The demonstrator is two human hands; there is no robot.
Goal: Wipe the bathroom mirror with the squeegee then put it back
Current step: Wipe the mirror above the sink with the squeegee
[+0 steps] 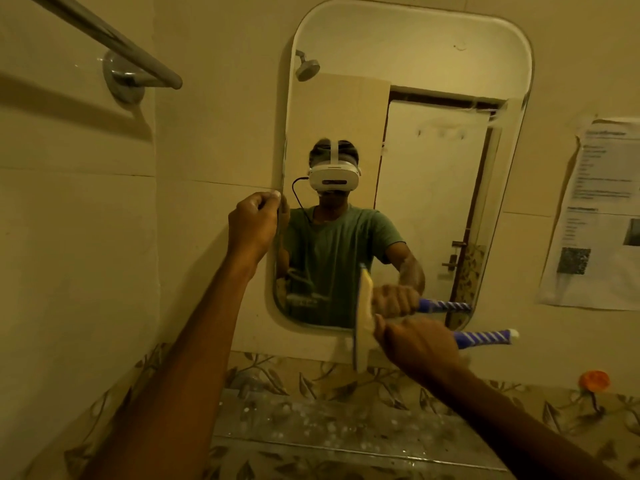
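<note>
I'm clamping my right grip [420, 344] on the squeegee [363, 320] against the mirror [433, 57]'s lower edge, my left grip [254, 221] pinching its left rim.

Glossy glass mirror [433, 64], shiny metal towel bar [114, 39], matt paper notice [599, 216], smooth glazed wall tiles [79, 237]

I see the squeegee [363, 327] has a pale yellow blade and a blue-and-white striped handle; at five o'clock, an orange hook [594, 380] sits on leaf-patterned tiles [277, 375].
</note>
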